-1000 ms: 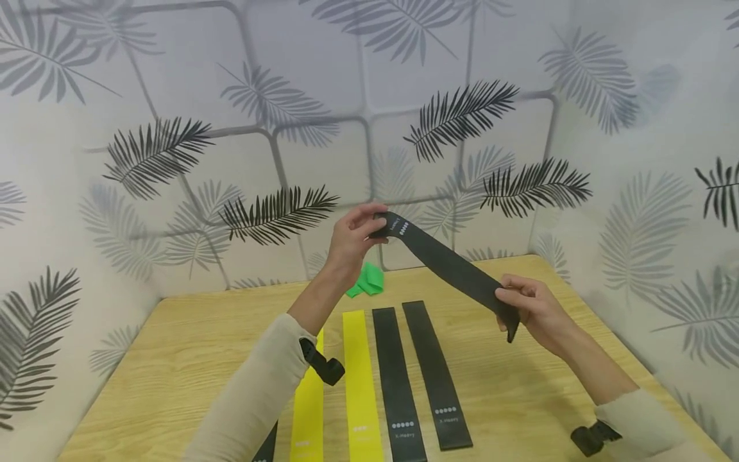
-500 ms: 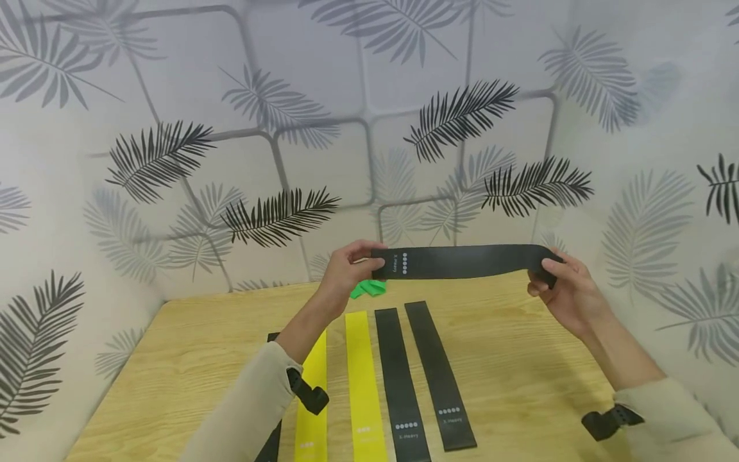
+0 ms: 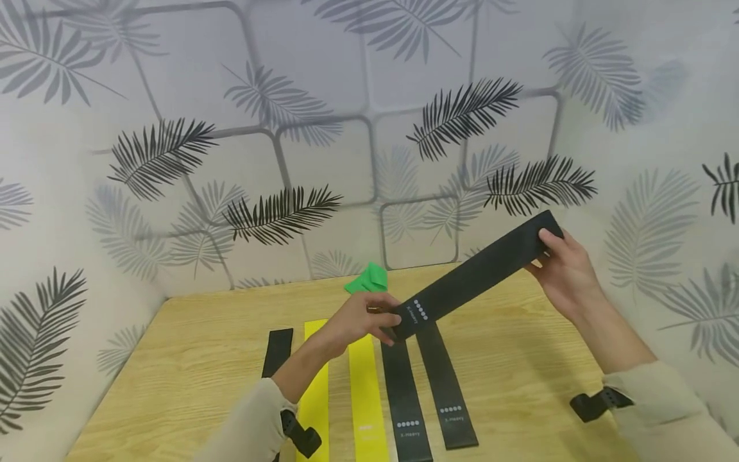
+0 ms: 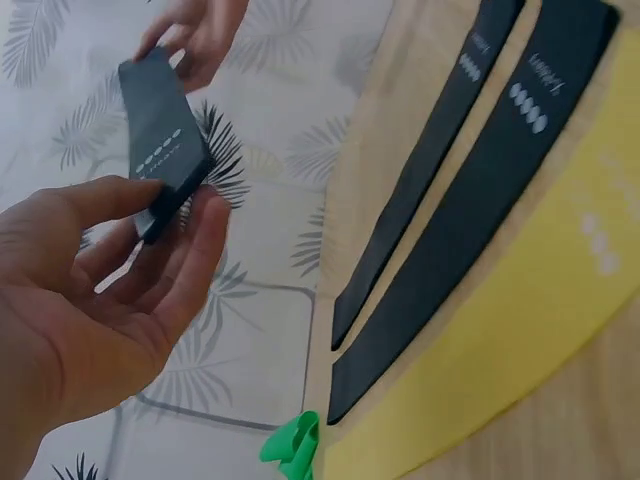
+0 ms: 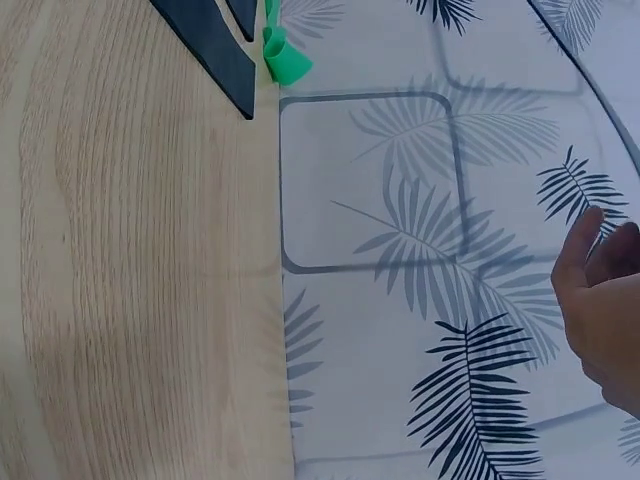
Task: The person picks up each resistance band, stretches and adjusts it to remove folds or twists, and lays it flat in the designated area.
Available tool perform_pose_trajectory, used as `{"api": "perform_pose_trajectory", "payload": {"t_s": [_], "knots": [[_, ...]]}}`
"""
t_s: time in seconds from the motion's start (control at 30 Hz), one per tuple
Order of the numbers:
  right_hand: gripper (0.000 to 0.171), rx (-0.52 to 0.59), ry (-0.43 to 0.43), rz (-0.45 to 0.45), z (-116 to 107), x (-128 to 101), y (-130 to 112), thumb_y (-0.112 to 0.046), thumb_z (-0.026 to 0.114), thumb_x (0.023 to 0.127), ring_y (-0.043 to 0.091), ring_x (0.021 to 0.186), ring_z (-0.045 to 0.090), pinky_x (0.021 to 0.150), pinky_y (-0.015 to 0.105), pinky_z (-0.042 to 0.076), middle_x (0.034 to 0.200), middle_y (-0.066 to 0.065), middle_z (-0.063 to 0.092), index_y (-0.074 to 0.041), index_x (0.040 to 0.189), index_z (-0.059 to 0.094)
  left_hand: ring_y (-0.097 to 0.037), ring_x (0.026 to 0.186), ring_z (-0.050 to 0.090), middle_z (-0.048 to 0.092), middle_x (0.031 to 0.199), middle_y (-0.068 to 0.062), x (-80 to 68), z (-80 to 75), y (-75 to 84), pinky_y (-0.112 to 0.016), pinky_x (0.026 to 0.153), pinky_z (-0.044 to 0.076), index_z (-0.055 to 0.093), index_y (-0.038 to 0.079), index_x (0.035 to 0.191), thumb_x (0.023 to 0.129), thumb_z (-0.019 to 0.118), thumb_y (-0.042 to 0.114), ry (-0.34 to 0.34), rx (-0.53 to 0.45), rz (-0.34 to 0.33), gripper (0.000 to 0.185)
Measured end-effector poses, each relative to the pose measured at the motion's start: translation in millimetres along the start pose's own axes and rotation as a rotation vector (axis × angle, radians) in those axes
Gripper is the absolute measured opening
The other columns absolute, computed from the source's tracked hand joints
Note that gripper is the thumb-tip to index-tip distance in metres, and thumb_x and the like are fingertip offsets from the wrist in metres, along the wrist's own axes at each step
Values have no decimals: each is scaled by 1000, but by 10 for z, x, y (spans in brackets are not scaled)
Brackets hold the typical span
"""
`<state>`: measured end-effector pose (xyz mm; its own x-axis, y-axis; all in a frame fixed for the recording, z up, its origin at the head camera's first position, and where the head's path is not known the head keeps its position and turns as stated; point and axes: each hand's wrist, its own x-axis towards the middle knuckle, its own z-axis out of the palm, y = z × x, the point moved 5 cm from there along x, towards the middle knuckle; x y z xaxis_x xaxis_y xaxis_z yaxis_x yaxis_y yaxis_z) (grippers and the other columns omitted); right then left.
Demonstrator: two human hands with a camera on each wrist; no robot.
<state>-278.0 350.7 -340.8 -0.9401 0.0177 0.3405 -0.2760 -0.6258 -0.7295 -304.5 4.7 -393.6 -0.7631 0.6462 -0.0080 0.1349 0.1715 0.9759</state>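
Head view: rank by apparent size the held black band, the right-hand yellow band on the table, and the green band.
1. Held black band, though nearer the camera.
2. Yellow band, partly covered by the left hand.
3. Green band, crumpled, clearly smallest.

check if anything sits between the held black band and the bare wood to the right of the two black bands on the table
Nothing visible does. The black band, gripped by the left hand and right hand, hangs above bare table.

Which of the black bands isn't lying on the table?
The black band held in the air between the left hand and right hand; the rest lie flat.
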Motion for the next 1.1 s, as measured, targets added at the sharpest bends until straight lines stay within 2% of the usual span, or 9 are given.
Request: {"api": "perform_pose_trajectory", "payload": {"t_s": [0.1,0.23,0.4,0.47,0.63,0.73,0.93,1.1], "knots": [[14,-59,63,13,9,43,42,-6,56,107,19,85,72,79,35,62,93,2,73,-11,112,68,-32,83,75,71,101,-11,-71,142,-51,-51,81,63,68,0,118,98,71,6,-64,65,-19,21],[13,-204,187,36,7,123,86,-11,71,100,17,80,75,68,33,64,95,1,76,-11,113,74,-43,84,74,74,94,-17,-136,332,-93,-55,79,63,68,-1,114,96,72,4,-112,82,-31,19],[13,-381,281,68,26,238,142,-20,79,94,11,78,74,67,28,63,94,-3,75,-16,106,77,-34,72,75,76,90,-16,-202,545,-121,-51,72,64,69,-4,115,94,75,4,-109,52,-48,23],[12,-417,299,78,34,274,165,-22,79,94,10,78,73,67,27,62,95,-5,74,-17,104,77,-30,68,75,76,88,-17,-221,628,-144,-47,69,65,71,-2,113,93,77,5,-94,17,-62,21],[14,-487,330,106,33,360,259,-27,79,94,8,80,72,67,24,61,97,-7,71,-19,104,75,-29,64,74,76,93,-26,-251,819,-220,-41,63,65,73,-1,110,92,77,4,-59,-75,-85,19],[23,-554,347,135,18,418,349,-30,78,95,7,80,71,69,23,60,96,-9,70,-15,111,71,-22,59,73,77,90,-19,-262,899,-263,-36,59,63,74,-1,109,92,78,4,-34,-97,-103,18],[55,-749,355,178,-80,473,540,-36,71,100,4,81,68,70,22,60,95,-14,67,1,138,60,-12,52,68,79,82,-11,-284,1117,-329,-23,44,54,77,3,95,93,79,13,-56,-145,-150,10],[59,-832,334,234,-169,456,749,-37,68,102,2,83,66,73,22,60,98,-13,65,6,141,57,-11,47,65,79,80,-10,-308,1319,-373,-20,38,46,79,5,88,93,79,17,-92,-181,-212,13]]}}
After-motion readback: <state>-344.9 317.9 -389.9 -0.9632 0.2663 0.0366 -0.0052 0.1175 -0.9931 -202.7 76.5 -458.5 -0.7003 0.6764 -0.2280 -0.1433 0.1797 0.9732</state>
